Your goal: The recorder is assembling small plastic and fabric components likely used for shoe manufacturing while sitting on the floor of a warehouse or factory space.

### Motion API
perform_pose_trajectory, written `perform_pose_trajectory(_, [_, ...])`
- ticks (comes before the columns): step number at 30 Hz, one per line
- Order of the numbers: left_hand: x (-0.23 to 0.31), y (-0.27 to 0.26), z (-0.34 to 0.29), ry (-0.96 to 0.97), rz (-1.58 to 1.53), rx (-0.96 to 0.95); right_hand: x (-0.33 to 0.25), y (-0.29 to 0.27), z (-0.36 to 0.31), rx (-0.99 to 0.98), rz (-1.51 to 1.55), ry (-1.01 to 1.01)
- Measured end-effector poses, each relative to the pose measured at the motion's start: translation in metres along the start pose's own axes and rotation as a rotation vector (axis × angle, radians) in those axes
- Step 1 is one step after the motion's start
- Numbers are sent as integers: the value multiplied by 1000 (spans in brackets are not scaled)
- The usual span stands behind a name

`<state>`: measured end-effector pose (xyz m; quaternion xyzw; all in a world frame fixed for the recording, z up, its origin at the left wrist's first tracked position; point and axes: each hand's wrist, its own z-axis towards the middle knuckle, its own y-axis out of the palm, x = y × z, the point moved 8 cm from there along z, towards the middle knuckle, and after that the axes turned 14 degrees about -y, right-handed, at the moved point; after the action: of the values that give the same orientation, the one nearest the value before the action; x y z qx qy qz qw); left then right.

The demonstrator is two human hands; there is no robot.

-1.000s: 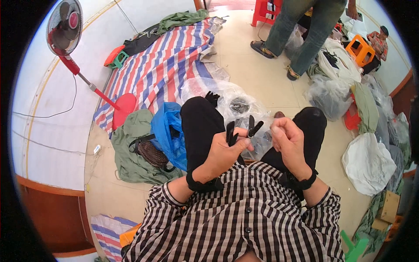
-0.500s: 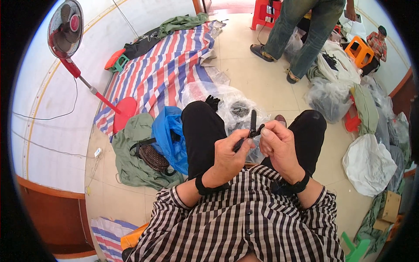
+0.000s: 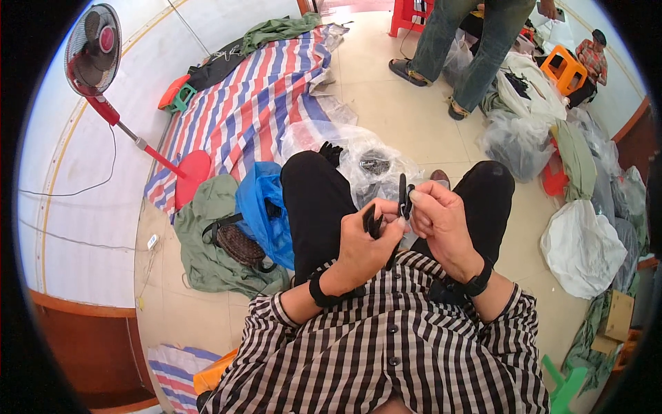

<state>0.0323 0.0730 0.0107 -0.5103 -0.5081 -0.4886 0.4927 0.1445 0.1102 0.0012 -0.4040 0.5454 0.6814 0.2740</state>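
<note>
Above my lap, my left hand (image 3: 367, 241) is closed around a black strap-like piece (image 3: 403, 185) whose narrow end sticks up between my hands. More folded black ends (image 3: 373, 221) poke out over the left hand's knuckles, and a dark tail hangs below the fingers. My right hand (image 3: 441, 217) pinches a small black loop of the same piece between thumb and finger. Whether the black parts are one piece or several I cannot tell. Just beyond, between my knees, a clear plastic bag (image 3: 396, 153) holds dark items, with a black bundle (image 3: 331, 153) by my left knee.
Left of my leg lie a blue plastic bag (image 3: 265, 200), green cloth (image 3: 196, 238) and a brown woven bag (image 3: 240, 243). A red fan (image 3: 189, 176) stands on striped sheeting (image 3: 238, 110). To the right are filled plastic bags (image 3: 518, 148) and a white sack (image 3: 583, 241). Another person (image 3: 469, 55) stands ahead.
The black piece has turned in my hands. Its folded ends now stick up over my left hand, and the upright end stands straighter. The right hand still pinches. The view has shifted slightly.
</note>
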Motion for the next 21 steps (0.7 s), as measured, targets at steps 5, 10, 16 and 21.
perform_pose_trajectory(5, [-10,3,5,-143,-135,-79,-12,-5,10,26,-23,-159])
perform_pose_trajectory(10, [-7,5,6,-242,-214,-80,-13,0,8,-40,-141,-217])
perform_pose_trajectory(16, [-3,3,9,-107,-100,-36,-18,0,7,-26,-170,-216])
perform_pose_trajectory(21, [-3,2,13,-76,-81,-23,-16,3,5,-37,-124,-186])
